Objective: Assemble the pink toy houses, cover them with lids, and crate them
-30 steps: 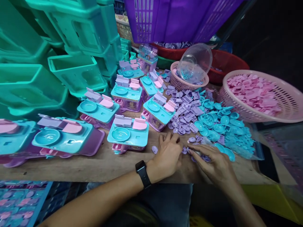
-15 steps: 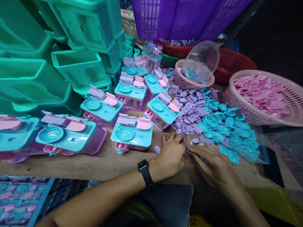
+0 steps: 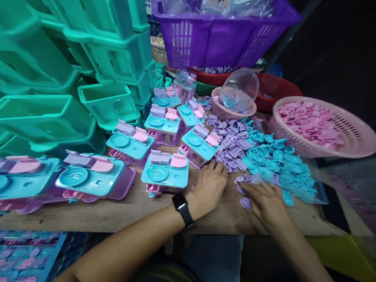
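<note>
Purple discs (image 3: 245,203) by right hand (image 3: 266,197), left hand (image 3: 210,184) nearby, both grips unclear; pink parts (image 3: 311,123) in large pink basket (image 3: 360,137).

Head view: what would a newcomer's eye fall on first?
Probably the tall stack of green bins filling the upper left, with the purple crate at top centre. Next, perhaps, the turquoise-topped toys across the left and middle of the table, and the lilac pieces heaped just beyond the left hand.
</note>
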A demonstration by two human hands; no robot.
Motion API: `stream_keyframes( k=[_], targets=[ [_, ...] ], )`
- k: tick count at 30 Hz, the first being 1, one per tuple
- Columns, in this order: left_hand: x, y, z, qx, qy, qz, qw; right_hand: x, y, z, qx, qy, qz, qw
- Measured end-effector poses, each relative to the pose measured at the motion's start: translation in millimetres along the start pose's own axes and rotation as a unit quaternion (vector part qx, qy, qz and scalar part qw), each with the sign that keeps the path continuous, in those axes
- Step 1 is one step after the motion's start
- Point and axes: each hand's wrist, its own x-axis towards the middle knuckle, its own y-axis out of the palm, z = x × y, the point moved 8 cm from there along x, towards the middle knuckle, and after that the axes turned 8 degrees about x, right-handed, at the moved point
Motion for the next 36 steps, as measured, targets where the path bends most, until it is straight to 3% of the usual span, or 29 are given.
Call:
stream_keyframes(
  k=[4, 7, 12, 16, 21, 26, 31, 36],
  targets=[
    [-18, 6.5, -2, -0.036, 0.014, 0.023, 0.999, -5, -14, -11, -0.028, 0.056, -0.048, 0.997],
    [-33, 14.0, -1, -0.058, 0.004, 0.041, 0.997, 14, -17, -8, 0.009, 0.100, -0.052, 0.994],
    [-40, 17.6, 7, -0.073, -0.034, 0.042, 0.996, 68, 7, -1, 0.042, 0.121, -0.026, 0.991],
    [-42, 9.1, 14, -0.076, -0.049, -0.011, 0.996, 88, 24, 10, 0.016, 0.098, 0.004, 0.995],
    [-40, 10.2, 11, -0.022, -0.009, -0.031, 0.999, 68, 14, 19, 0.035, 0.088, 0.029, 0.995],
    [-35, 20.5, 3, 0.010, 0.011, -0.002, 1.000, 48, 4, 17, 0.023, 0.132, -0.007, 0.991],
    [-58, 20.3, -7, -0.014, 0.027, 0.021, 0.999, 50, 10, 27, 0.037, 0.145, -0.015, 0.989],
    [-70, 12.7, 7, -0.072, -0.040, -0.005, 0.997, 54, 13, 35, 0.076, 0.130, -0.007, 0.989]
  ],
)
